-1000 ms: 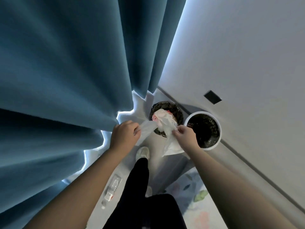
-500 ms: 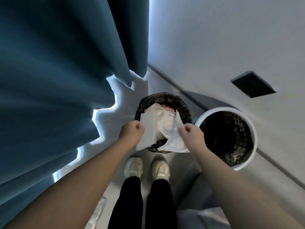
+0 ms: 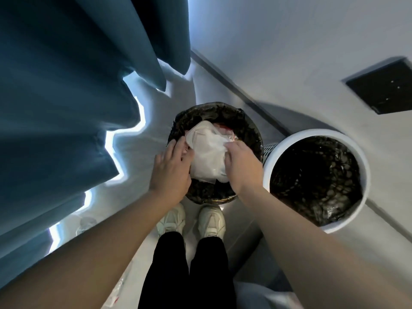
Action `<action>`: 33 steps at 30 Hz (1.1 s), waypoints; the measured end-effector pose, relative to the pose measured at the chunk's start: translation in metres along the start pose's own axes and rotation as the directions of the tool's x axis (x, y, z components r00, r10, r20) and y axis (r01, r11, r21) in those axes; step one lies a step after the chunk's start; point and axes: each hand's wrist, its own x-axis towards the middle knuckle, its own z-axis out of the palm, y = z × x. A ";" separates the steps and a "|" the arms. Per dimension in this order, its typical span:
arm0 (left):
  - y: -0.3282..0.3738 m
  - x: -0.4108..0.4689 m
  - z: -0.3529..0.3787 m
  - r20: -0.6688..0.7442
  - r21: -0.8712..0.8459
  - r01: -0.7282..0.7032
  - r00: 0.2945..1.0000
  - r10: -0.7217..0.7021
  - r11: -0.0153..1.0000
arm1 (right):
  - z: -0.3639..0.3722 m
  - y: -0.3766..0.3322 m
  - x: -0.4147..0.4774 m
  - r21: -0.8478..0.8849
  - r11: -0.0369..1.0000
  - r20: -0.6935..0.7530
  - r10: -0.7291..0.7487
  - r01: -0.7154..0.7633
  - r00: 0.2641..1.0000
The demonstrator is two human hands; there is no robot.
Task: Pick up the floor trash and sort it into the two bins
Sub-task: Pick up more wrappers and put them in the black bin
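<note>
Curtain [image 3: 66,90]: heavy teal fabric in deep folds, hanging to the floor [image 3: 142,166]. Daylight glows white along its lower hem.
Floor: pale grey, glossy beside the curtain hem.
Wall [image 3: 289,41]: plain pale grey, right of the curtain.
Skirting strip [image 3: 240,90]: dark, along the wall's foot.
Black square plate [image 3: 383,90]: set in the wall, well right of the curtain.

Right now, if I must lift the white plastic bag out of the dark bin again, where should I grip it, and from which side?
Probably the bunched upper part of the white plastic bag, from straight above: it mounds over the dark bin rim, and the left hand and right hand cover its sides.
</note>
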 end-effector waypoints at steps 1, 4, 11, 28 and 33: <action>-0.005 0.000 0.003 0.034 0.025 -0.009 0.999 0.008 1.000 | 0.009 0.001 0.002 -0.047 0.997 0.116 -0.056 0.062 0.992; -0.021 0.004 0.016 0.119 0.064 0.001 0.993 -0.009 0.998 | 0.046 0.007 0.011 -0.208 0.961 0.476 -0.066 0.185 0.877; -0.038 0.008 0.033 0.063 0.053 -0.074 0.995 0.071 0.996 | 0.089 0.013 0.039 -0.350 0.919 0.628 0.086 0.181 0.774; -0.029 -0.145 -0.132 0.117 0.031 0.169 0.978 -0.171 0.985 | -0.100 -0.103 -0.102 -0.465 0.806 0.416 -0.166 0.366 0.894; -0.026 -0.237 -0.137 0.027 -0.089 0.354 0.935 -0.353 0.931 | -0.115 -0.145 -0.158 -0.471 0.740 0.411 -0.298 0.481 0.861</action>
